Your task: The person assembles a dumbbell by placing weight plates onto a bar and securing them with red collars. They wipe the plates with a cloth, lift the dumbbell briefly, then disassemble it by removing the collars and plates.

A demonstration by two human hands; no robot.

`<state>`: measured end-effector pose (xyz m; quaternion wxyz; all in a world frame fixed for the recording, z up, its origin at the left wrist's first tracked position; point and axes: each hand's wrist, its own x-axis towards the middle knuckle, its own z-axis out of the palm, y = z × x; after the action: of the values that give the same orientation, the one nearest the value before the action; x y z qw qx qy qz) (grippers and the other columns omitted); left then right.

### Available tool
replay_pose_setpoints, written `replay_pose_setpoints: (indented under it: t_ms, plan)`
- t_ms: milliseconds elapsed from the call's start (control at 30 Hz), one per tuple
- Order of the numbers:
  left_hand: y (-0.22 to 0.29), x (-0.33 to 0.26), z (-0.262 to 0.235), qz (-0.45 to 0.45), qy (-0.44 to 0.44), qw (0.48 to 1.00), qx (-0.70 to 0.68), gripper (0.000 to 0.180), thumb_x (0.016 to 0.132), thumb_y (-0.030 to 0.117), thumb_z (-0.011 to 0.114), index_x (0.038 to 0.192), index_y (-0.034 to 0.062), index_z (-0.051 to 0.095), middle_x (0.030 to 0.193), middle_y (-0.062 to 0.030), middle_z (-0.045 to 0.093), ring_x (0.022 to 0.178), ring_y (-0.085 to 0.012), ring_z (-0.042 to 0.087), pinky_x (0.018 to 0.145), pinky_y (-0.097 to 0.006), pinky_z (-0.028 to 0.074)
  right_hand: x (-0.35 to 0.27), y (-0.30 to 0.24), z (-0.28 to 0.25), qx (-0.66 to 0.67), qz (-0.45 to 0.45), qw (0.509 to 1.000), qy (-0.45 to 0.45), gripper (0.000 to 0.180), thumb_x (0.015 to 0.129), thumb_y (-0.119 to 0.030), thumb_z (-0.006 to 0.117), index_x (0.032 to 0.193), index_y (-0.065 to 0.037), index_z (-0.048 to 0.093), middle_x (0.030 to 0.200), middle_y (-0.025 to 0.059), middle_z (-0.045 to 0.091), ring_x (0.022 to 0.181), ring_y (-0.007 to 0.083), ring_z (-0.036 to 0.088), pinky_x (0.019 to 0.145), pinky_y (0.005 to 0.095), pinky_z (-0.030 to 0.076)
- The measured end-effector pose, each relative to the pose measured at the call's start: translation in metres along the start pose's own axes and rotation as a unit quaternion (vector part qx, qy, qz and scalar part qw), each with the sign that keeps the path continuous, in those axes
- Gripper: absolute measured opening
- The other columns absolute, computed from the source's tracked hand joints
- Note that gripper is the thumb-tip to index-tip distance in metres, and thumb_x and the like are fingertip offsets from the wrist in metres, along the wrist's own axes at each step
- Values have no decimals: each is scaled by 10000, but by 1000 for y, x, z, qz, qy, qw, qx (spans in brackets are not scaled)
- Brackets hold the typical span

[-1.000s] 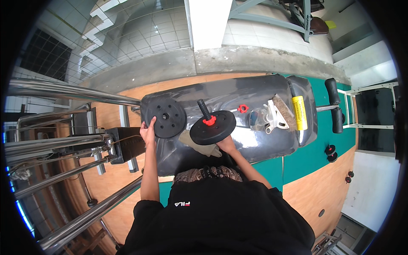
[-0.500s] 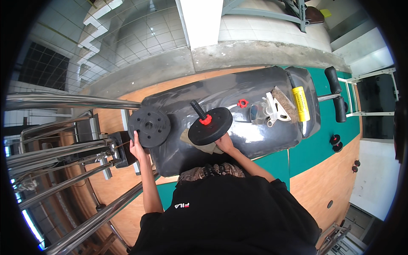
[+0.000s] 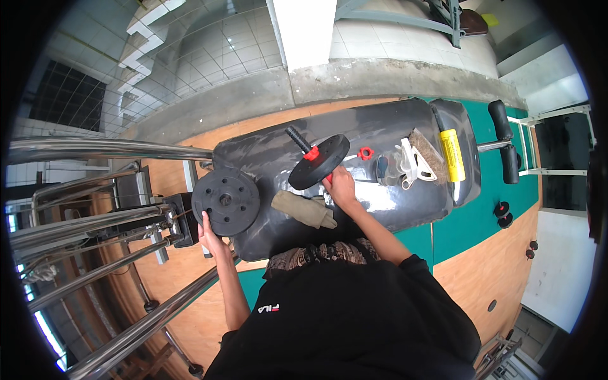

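My right hand is wrapped round the handle of a dumbbell bar, above the black padded bench. One black weight plate sits on that bar, tilted, with a red star nut against its outer face and bare thread beyond. At the bench's left end my left hand grips the near edge of a loose black weight plate, which has a ring of holes round its centre. Another red star nut lies on the bench. A folded olive cloth lies beneath the dumbbell.
Farther right on the bench are a brush, a white plastic piece and a yellow tube. Chrome rails of a machine stand at left. Small dumbbells rest on the floor mat at right.
The dumbbell has risen and tilted more steeply, moving a little right with my right hand and uncovering the cloth. The loose plate has shifted slightly down and right with my left hand.
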<state>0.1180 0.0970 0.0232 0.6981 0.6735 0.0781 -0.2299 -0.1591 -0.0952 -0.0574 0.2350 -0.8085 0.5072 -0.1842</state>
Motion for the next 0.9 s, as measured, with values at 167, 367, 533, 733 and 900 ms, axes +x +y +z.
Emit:
replay_pose_setpoints:
  t_ms: [167, 367, 533, 733, 900]
  plan:
    - [4, -12, 9, 7, -28, 999, -15, 380, 853, 255, 672, 1135, 12, 595, 1059, -103, 645, 933, -187, 625, 825, -319, 499, 1, 11, 0, 64, 8, 998, 4, 366, 764, -265, 700, 911, 2, 497, 840, 185, 592, 819, 383, 590, 740, 465, 463]
    - [11, -20, 18, 4, -45, 999, -16, 374, 857, 245, 669, 1136, 7, 596, 1058, -107, 646, 948, -197, 621, 840, -319, 492, 3, 4, -14, 81, 72, 994, -10, 563, 700, -338, 755, 1077, -6, 502, 845, 164, 598, 816, 357, 597, 765, 436, 473]
    - [17, -32, 23, 3, -51, 998, -31, 386, 868, 254, 652, 1156, 8, 576, 1102, -116, 627, 965, -203, 617, 852, -332, 495, -10, 1, -31, 91, 87, 992, -22, 695, 675, -378, 773, 1184, -20, 463, 1014, 136, 559, 946, 301, 560, 847, 412, 436]
    - [20, -42, 15, -10, -46, 998, -52, 435, 874, 277, 637, 1197, 6, 530, 1161, -136, 594, 1029, -230, 593, 887, -370, 486, -51, 2, -49, 56, 58, 994, 77, 594, 733, -313, 729, 1192, -41, 467, 1160, 150, 485, 1118, 327, 449, 956, 428, 333]
    - [20, -52, -3, -26, -70, 991, -111, 455, 889, 288, 614, 1225, 3, 501, 1184, -128, 580, 1047, -240, 586, 904, -385, 477, -83, -3, -70, 130, 32, 979, 151, 312, 776, -111, 675, 1047, -27, 544, 1055, 146, 532, 1025, 309, 507, 868, 378, 403]
